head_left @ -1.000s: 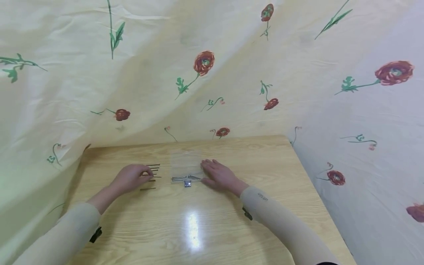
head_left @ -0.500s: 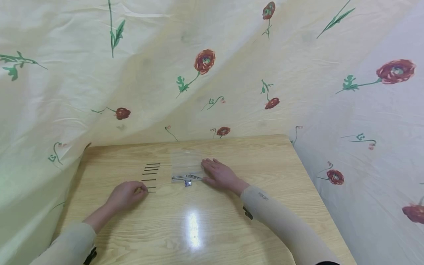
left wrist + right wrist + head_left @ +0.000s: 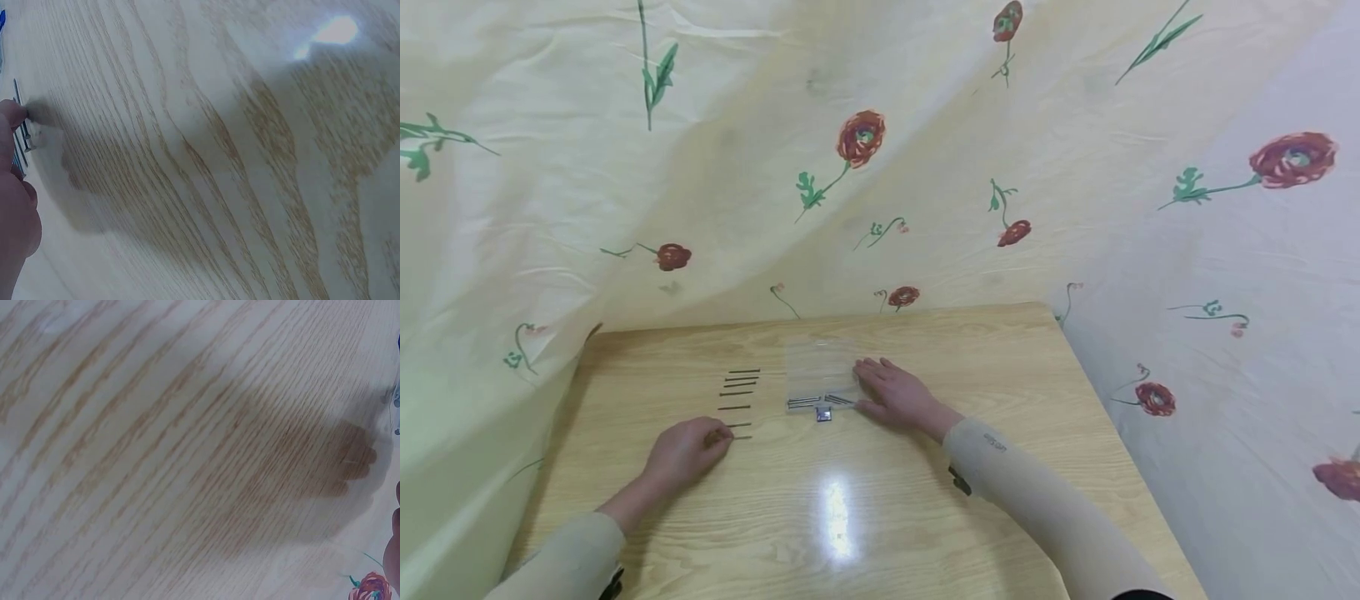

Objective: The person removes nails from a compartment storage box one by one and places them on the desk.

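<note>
My left hand (image 3: 688,450) is at the near end of a row of thin dark nails (image 3: 734,408) laid side by side on the wooden table. Thumb and forefinger pinch the nearest nail (image 3: 742,437); its flat head shows below the fingertips in the left wrist view, where the hand (image 3: 15,200) is at the left edge. My right hand (image 3: 897,396) lies with straight fingers on the right edge of a clear plastic bag (image 3: 820,367). Several more nails (image 3: 805,402) lie at the bag's near edge. Only a sliver of the right hand (image 3: 394,550) enters the right wrist view.
A small blue-and-white square piece (image 3: 823,414) lies just in front of the bag. A flower-printed cloth (image 3: 737,167) hangs behind the wooden table (image 3: 925,533) and along its sides. Light glares off the tabletop near the middle.
My left hand has come from the middle of the nail row toward me and set a nail at its near end, then barely shifted. The right hand has stayed on the bag.
</note>
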Tool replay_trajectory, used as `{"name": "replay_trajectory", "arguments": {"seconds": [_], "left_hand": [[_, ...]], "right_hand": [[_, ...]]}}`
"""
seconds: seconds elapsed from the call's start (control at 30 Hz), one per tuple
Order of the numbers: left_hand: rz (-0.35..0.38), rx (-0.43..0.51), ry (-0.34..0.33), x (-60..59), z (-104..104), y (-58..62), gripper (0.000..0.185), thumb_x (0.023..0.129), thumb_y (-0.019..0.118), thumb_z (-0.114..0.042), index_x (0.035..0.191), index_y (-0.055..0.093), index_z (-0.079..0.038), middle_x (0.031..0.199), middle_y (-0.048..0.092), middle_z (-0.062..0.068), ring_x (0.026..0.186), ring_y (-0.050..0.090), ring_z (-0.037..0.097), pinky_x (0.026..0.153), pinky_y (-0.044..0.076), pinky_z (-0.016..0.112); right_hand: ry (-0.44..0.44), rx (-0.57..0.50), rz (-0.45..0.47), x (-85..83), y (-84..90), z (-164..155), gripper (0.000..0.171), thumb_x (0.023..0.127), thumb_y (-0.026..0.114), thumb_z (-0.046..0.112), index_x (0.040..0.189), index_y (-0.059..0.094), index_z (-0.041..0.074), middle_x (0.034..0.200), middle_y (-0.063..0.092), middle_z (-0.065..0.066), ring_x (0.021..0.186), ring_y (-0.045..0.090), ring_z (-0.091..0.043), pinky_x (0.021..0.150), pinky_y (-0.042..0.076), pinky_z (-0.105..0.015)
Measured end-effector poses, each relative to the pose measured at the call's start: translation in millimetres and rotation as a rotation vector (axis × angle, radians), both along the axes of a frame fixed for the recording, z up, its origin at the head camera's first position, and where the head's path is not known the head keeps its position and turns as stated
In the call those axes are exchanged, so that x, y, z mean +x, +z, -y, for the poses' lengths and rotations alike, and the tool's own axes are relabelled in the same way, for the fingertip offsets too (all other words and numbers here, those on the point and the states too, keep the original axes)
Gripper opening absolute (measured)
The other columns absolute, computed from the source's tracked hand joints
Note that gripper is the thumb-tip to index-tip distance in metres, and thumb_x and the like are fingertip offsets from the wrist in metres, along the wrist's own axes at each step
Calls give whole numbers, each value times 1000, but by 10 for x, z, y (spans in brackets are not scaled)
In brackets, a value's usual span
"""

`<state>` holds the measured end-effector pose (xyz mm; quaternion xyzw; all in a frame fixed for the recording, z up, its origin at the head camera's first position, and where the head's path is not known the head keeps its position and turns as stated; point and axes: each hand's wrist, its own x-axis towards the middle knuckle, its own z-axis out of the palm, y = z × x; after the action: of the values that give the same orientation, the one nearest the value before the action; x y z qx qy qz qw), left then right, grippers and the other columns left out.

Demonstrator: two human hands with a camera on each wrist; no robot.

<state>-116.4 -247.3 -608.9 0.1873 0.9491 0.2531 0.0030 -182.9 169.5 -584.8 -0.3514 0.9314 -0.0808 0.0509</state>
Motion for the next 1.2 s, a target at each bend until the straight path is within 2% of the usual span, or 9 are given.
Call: {"name": "replay_trajectory", "arguments": {"seconds": [0.2,0.33,0.6,0.97,1.2], "left_hand": [[-91,24,9,-17,-32,-48,9,88,84,-8,92,80,-14,87,77,-2,72,70,11,61,57,29],[-118,21,14,-27,-44,-50,9,87,85,-8,91,80,-15,86,77,-2,71,70,10,59,56,28],[-66,-2,20,-38,-48,-20,9,89,84,-8,92,79,-15,88,77,-1,71,68,10,59,54,28],[-55,-9,25,-27,-71,23,8,89,85,-10,92,80,-15,88,78,-2,73,70,12,61,57,32],[-51,-41,27,-47,-61,50,7,89,85,-10,92,80,-15,87,77,-2,69,65,7,59,54,29]], "right_hand": [[-13,9,16,-9,-2,-3,74,110,55,49,163,38,2,169,37,-15,159,33,-30,132,18,-45],[-11,20,18,-26,4,-8,74,110,54,50,163,37,2,170,37,-15,159,33,-29,132,17,-44],[-7,33,36,-34,20,-7,74,110,53,50,164,35,3,171,35,-14,159,31,-29,132,15,-43],[-7,13,32,-25,-20,-4,74,110,54,49,164,37,3,170,36,-15,159,32,-30,132,16,-44],[-13,21,25,-17,-12,-4,73,110,54,50,164,37,3,170,36,-13,159,32,-29,132,15,-42]]}}
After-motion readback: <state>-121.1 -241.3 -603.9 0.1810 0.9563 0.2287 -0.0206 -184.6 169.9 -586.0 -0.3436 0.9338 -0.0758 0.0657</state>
